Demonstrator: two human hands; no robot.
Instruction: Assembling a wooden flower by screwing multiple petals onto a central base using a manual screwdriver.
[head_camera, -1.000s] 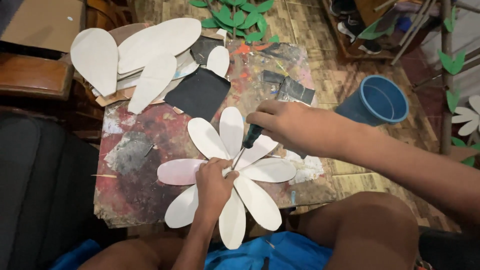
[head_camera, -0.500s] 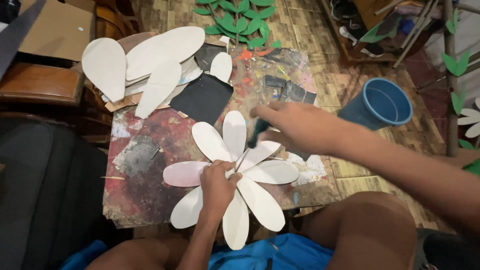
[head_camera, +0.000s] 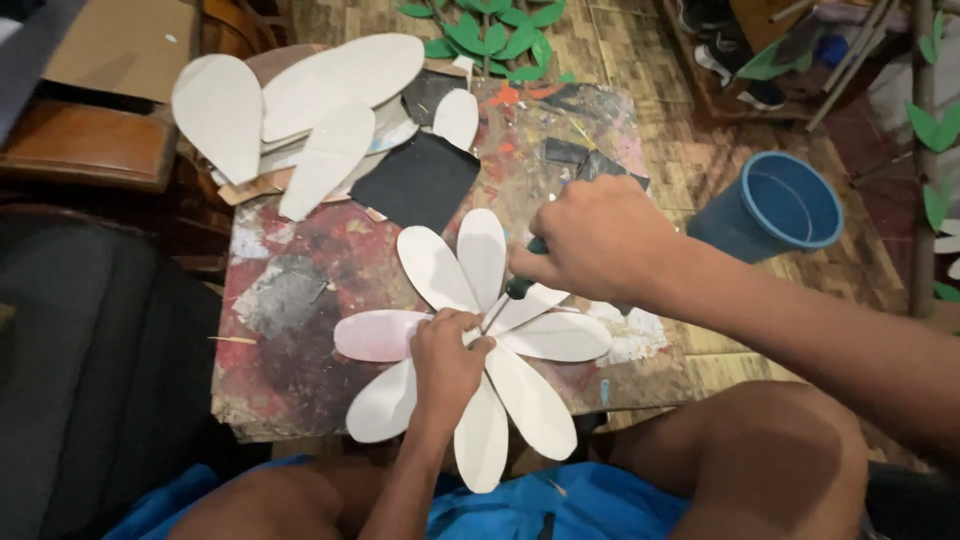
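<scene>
The paint-stained surface carries a big white flower of flat cut-out petals, fanned out from a centre near its front edge. The petals look like thin card or foam sheet: light, fairly stiff across the flat, but likely to crease or tear if lifted by a tip. The safest hold seems to be at the hub, where the layers overlap. At 12 o'clock from the flower lies a black sheet, and at 11 o'clock a pile of loose petals. A blue bucket stands on the floor at 2 o'clock. The left hand presses down on the hub, fingers curled. The right hand has its grip closed around a dark-handled tool, its thin shaft angled down to the centre.
</scene>
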